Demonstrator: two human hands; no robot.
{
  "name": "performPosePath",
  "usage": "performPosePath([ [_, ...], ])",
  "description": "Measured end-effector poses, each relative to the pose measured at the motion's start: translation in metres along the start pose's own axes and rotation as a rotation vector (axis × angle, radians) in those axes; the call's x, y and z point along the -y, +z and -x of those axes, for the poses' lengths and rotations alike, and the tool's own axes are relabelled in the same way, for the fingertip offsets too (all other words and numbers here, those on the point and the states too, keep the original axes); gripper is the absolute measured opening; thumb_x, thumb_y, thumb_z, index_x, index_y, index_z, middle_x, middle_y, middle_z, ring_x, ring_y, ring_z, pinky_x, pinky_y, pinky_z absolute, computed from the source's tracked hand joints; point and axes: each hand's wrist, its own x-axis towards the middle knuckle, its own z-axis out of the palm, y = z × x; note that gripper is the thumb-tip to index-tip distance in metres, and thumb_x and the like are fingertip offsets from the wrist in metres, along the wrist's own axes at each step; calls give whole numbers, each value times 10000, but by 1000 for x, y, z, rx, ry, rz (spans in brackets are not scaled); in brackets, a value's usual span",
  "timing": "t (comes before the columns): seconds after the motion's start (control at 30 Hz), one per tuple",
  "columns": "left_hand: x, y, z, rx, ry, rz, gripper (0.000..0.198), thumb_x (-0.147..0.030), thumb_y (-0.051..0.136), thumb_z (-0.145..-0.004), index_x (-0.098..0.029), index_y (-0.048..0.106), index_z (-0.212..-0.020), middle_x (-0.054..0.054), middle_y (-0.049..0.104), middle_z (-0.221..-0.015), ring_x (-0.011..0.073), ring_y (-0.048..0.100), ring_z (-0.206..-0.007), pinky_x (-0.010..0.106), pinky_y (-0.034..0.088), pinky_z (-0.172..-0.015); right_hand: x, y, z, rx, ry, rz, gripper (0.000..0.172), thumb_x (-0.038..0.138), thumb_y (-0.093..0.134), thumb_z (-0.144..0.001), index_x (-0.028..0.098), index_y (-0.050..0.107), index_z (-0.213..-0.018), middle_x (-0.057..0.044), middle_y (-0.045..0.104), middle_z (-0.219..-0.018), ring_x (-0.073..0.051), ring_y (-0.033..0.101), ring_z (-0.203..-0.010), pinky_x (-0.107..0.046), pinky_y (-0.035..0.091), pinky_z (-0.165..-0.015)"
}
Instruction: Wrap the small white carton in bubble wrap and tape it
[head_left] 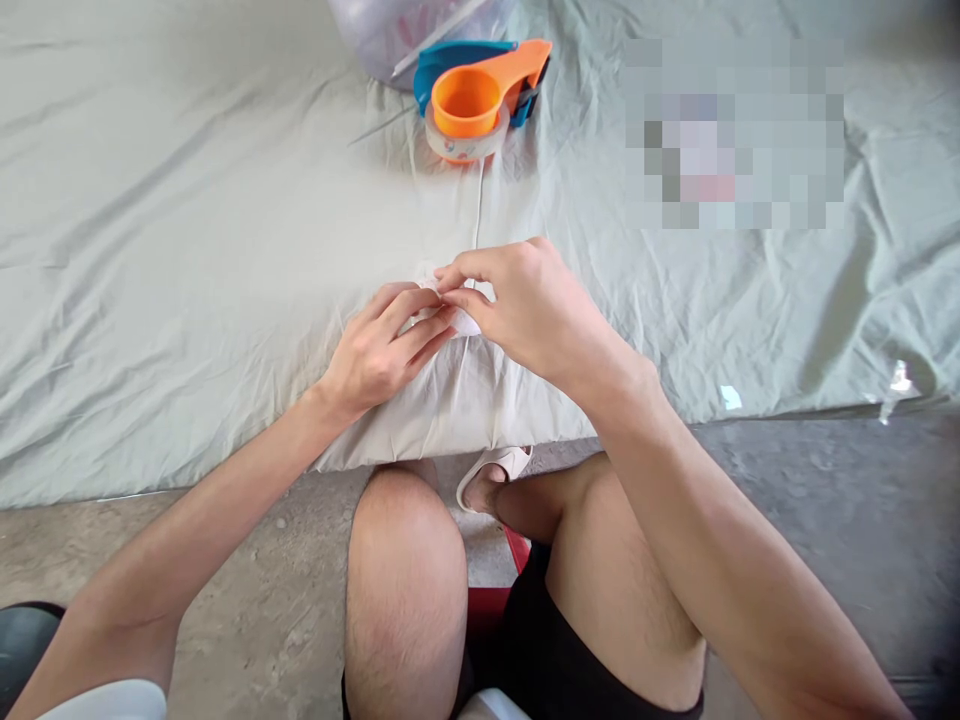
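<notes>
Both my hands meet over the near edge of a pale green sheet (pixel 187 250) spread on the floor. My left hand (pixel 382 350) lies with fingers curled on a small white piece (pixel 466 323), pressing it. My right hand (pixel 517 305) pinches the same white piece with thumb and forefinger. A thin white strand (pixel 478 205) runs from my fingers up toward an orange and blue tape dispenser (pixel 480 95) holding a roll of clear tape at the far middle of the sheet.
A clear plastic bag (pixel 405 30) lies behind the dispenser. A blurred-out patch sits at the far right of the sheet. Bare concrete floor (pixel 825 490) runs along the sheet's near edge. My knees, a white slipper (pixel 499 465) and a red stool are below.
</notes>
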Motion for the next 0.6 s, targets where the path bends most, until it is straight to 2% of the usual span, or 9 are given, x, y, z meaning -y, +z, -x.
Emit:
performPosePath([
  [0.07,0,0,0,-32,-3,15,70,-223,725,-1152,-241,737,-1218,52,809,-1102,190,795,-963,366,703,-816,1,1,4,-33,15,10,200,271,711,-1081,347,875,-995,-5,856,-932,-316,843,-1061,-497,669,-1011],
  [0.13,-1,1,1,-65,-21,43,61,-233,753,-1140,-246,734,-1196,41,791,-1132,164,786,-931,331,706,-797,3,1,7,-29,24,17,227,210,703,-1059,334,884,-1003,-2,880,-1011,-318,852,-1119,-496,669,-1050],
  [0.3,-2,0,3,-20,-136,111,14,-283,715,-1161,-274,709,-1170,49,748,-1262,179,805,-1031,358,745,-869,7,-5,15,7,-16,38,303,126,640,-1063,283,889,-995,-34,838,-1439,-313,817,-1273,-509,641,-1111],
  [0.4,-1,-2,1,-39,-191,232,167,-293,792,-1119,-272,662,-1222,64,756,-1331,194,802,-1079,384,735,-934,8,-8,20,87,-54,68,343,116,589,-1089,262,894,-1034,-68,815,-1484,-320,815,-1277,-520,651,-1092],
  [0.5,1,-2,2,-42,-222,325,351,-300,807,-1112,-260,593,-1387,101,768,-1414,191,804,-1085,348,720,-876,13,-11,24,146,-115,165,385,110,523,-1107,232,881,-1178,-114,766,-1552,-342,775,-1369,-552,640,-1152],
  [0.6,2,1,4,-29,-202,284,395,-333,752,-1153,-276,560,-1494,61,808,-1323,178,810,-1023,340,702,-863,16,-15,29,189,-168,261,474,51,466,-1073,181,817,-1365,-167,698,-1611,-350,714,-1465,-597,595,-1250],
])
